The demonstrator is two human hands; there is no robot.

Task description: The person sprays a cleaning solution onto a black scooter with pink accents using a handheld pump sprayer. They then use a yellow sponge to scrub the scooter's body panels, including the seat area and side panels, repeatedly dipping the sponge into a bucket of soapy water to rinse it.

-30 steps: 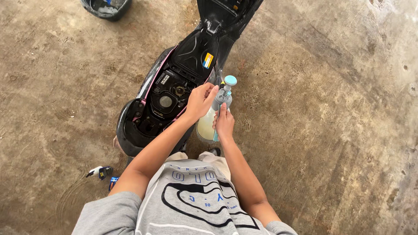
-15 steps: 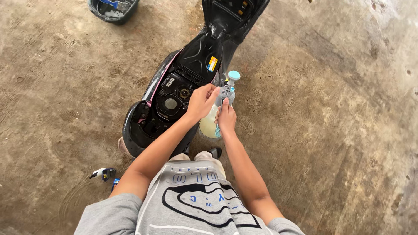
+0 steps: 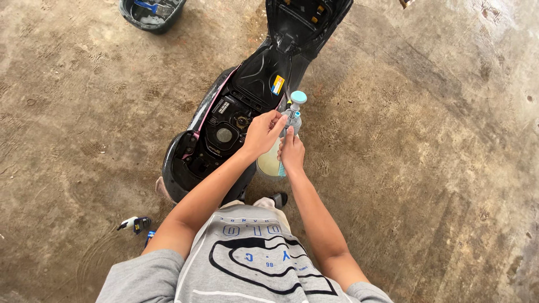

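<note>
I stand at the rear of a black scooter (image 3: 224, 134) with its seat (image 3: 303, 22) lifted, so the compartment under it lies open. Between my hands is a pump spray bottle (image 3: 270, 164) with a pale yellowish body and a light blue cap (image 3: 298, 97). My right hand (image 3: 292, 152) grips the bottle's neck from below. My left hand (image 3: 263, 132) closes on the bottle's head just under the blue cap. Both hands are held beside the right edge of the open compartment.
A dark tub (image 3: 151, 12) holding tools sits on the concrete floor at the top left. A small white and dark tool (image 3: 133, 224) lies on the floor near my left elbow. My foot in a sandal (image 3: 278, 198) shows below the bottle.
The view has shifted slightly, so the scooter and the bottle sit a little higher and further right in the picture. Both hands keep their hold on the spray bottle.
</note>
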